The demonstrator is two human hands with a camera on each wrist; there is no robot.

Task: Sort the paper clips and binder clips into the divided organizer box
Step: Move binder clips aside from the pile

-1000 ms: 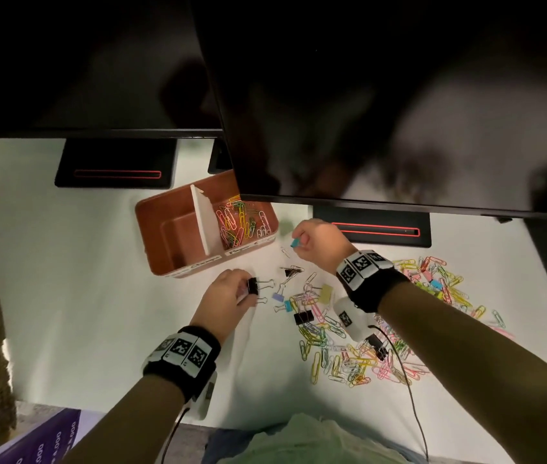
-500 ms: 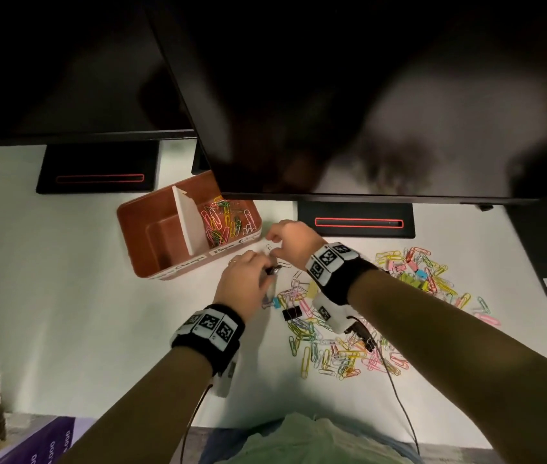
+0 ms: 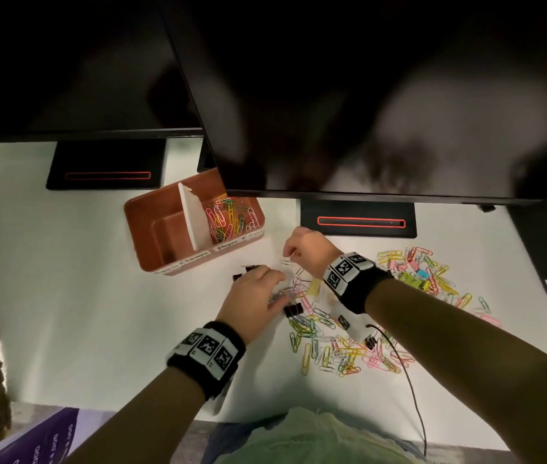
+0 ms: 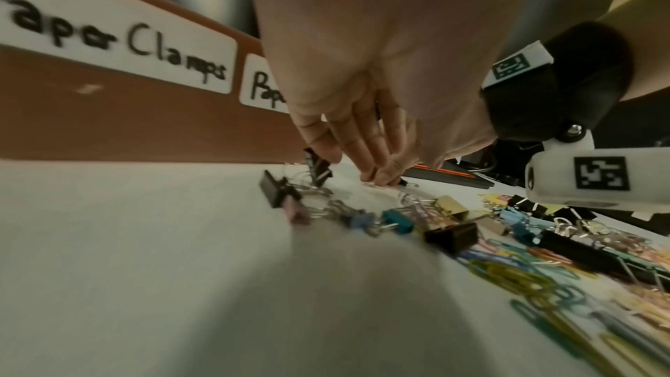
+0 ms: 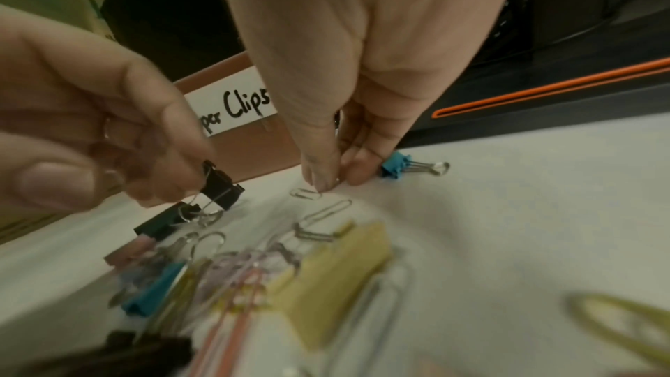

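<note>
The brown organizer box [image 3: 151, 249] stands at the back left; a white divider splits it, and coloured paper clips [image 3: 225, 219] lie in its right compartment. My left hand [image 3: 255, 286] sits at the pile's left edge and pinches a black binder clip [image 5: 221, 188] just above the table. Another black binder clip [image 5: 159, 222] lies under it. My right hand [image 5: 335, 179] points down in front of the box, thumb and finger pinching a silver paper clip [image 5: 306, 193] on the table. A blue binder clip [image 5: 397, 168] lies right beside those fingers.
Mixed paper clips and binder clips [image 3: 332, 346] spread under my right forearm, with a second heap [image 3: 416, 269] further right. Two dark monitors overhang the back; their black stands [image 3: 359, 222] sit behind the box. A cable [image 3: 409, 380] trails from my right wrist.
The blue binder clip has left my right hand and lies on the table; that hand now pinches a silver paper clip. My left hand moved right to the pile with its black binder clip.
</note>
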